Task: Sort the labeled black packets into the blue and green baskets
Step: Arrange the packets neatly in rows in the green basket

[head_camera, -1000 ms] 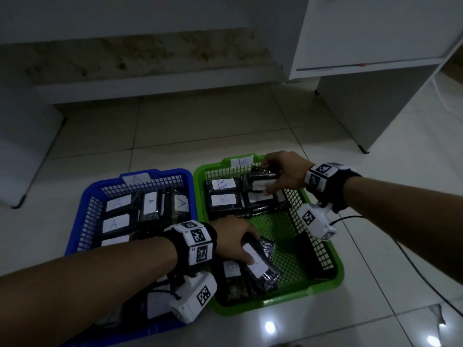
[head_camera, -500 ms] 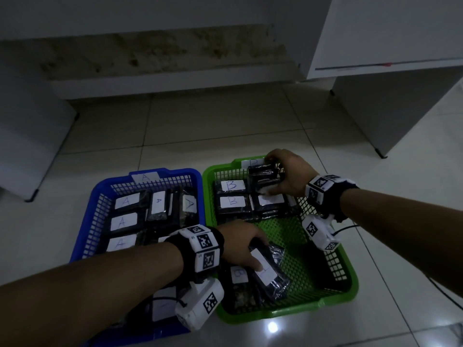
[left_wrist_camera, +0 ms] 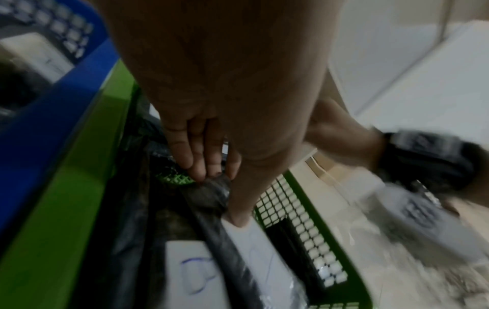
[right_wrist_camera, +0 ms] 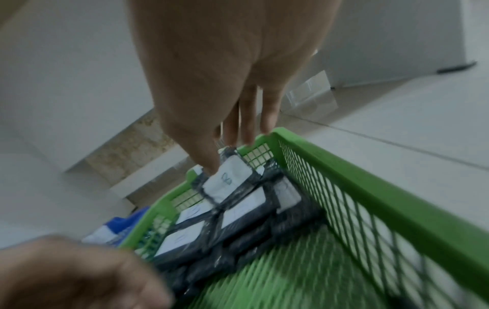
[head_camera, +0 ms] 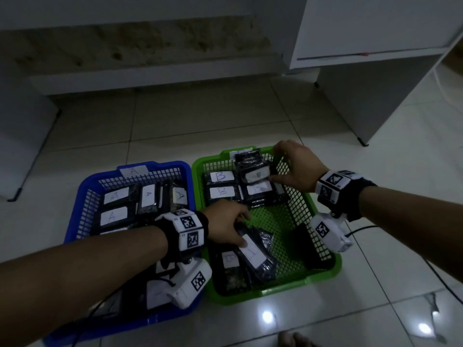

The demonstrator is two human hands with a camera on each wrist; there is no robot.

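The blue basket (head_camera: 75, 216) at left holds black packets labeled A. Beside it, the green basket (head_camera: 275, 294) holds packets labeled B. My left hand (head_camera: 244, 230) reaches into the green basket's near half and grips a tilted black packet (head_camera: 255, 259), thumb on its white label. The left wrist view shows that hand (left_wrist_camera: 221, 196) curled round the packet's (left_wrist_camera: 264, 261) end. My right hand (head_camera: 273, 164) pinches a B packet (head_camera: 251, 169) at the far right corner, atop the stacked ones. In the right wrist view, this hand's (right_wrist_camera: 228, 156) thumb presses the packet (right_wrist_camera: 227, 179).
A dark packet (head_camera: 305, 246) leans on the green basket's right wall. Another B packet (head_camera: 229, 259) lies by the left wall. A white cabinet (head_camera: 375, 96) stands at back right, a cable (head_camera: 360, 229) trails on the tiled floor, and toes (head_camera: 293, 339) show at the bottom edge.
The head view has shifted a little. Both hands keep hold of their packets at much the same spots in the green basket; the right hand's fingers now reach further toward the far corner.
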